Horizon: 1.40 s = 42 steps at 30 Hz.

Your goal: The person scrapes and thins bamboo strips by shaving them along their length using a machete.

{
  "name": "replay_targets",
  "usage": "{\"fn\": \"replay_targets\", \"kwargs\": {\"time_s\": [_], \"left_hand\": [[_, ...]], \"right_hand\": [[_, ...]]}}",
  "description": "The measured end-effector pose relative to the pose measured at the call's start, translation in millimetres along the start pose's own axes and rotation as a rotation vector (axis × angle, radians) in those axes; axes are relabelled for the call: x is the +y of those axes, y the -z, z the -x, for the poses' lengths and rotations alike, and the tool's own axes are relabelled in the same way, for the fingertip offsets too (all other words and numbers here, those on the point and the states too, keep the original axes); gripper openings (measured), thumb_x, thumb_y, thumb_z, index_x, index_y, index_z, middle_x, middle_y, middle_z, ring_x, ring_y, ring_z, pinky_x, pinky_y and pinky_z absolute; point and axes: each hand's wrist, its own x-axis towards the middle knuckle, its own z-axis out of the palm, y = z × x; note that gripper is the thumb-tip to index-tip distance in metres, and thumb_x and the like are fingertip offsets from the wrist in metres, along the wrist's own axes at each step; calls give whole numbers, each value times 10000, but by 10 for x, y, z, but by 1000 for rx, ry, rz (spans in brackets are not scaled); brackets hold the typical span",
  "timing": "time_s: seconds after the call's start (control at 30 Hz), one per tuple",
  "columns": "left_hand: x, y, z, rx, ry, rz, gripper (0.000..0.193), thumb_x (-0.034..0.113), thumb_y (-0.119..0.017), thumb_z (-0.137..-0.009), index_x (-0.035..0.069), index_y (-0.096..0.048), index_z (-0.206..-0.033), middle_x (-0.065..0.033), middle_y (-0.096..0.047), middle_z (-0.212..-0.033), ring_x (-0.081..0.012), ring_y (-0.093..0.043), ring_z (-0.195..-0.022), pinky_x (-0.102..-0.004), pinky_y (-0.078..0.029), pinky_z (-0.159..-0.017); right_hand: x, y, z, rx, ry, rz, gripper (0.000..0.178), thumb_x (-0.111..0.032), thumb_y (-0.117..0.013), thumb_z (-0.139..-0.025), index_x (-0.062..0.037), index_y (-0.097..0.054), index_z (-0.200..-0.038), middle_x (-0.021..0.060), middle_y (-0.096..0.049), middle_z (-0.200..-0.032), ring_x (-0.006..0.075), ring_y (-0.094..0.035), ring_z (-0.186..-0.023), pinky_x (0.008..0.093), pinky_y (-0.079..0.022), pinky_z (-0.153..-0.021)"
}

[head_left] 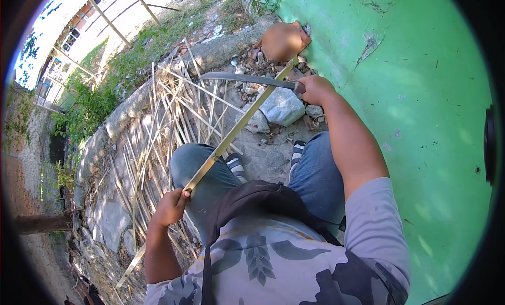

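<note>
My right hand [315, 90] is closed round the handle of a machete [236, 77]. Its long dark blade points left, with a curved tip. A long, pale split bamboo strip [230, 139] runs slantwise between my knees and the wall side, and my left hand [172, 206] grips it near my left knee. The blade crosses the strip close to its far end; whether its edge bites into the bamboo I cannot tell. The strip's lower end passes behind my left forearm and shows again at the lower left.
Many thin bamboo strips [167, 113] lie in a loose heap on the stone ground at left. A large pale rock [283, 106] and rubble sit ahead of my feet. The green wall [415, 121] rises close at right. Near it is a blurred round thing [282, 42].
</note>
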Motion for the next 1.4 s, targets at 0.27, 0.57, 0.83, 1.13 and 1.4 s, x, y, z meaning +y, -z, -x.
{"fn": "replay_targets", "kwargs": {"time_s": [0.27,0.57,0.83,1.13,1.4], "left_hand": [[67,-67,-56,26,-64,-19,459,368,-494,-1071,-20,-640,-873,-138,-644,-715,-241,-611,-659,-390,-490,-666],[9,6,-4,-46,86,157,507,427,-491,-1070,-13,-629,-861,-64,-596,-701,-170,-543,-678,-356,-471,-663],[49,35,-59,-70,93,148,525,471,-498,-1060,1,-637,-871,-32,-575,-702,-136,-503,-666,-331,-437,-621],[-55,33,-57,-127,208,240,486,454,-493,-1068,27,-645,-892,10,-541,-692,-102,-470,-633,-300,-409,-594],[-75,71,-93,-156,272,242,465,438,-508,-1064,27,-642,-893,15,-545,-699,-100,-470,-625,-299,-409,-588]], "right_hand": [[318,-232,-117,91,-338,-92,243,-234,-646,-866,-172,-731,-1085,107,-737,-1101,317,-696,-1050,430,-548,-907],[-75,31,12,0,84,-1,200,-215,-672,-810,-168,-737,-993,116,-738,-1011,330,-699,-938,434,-550,-828],[93,-29,-44,137,-264,-137,237,-213,-659,-815,-182,-744,-1034,138,-737,-1021,345,-697,-983,450,-547,-865],[12,91,15,75,112,51,189,-217,-692,-805,-183,-736,-986,93,-744,-1030,328,-698,-966,449,-543,-829],[-88,21,11,-46,-126,32,277,-153,-643,-821,-187,-749,-1075,117,-734,-1126,317,-691,-1059,419,-546,-900]]}}
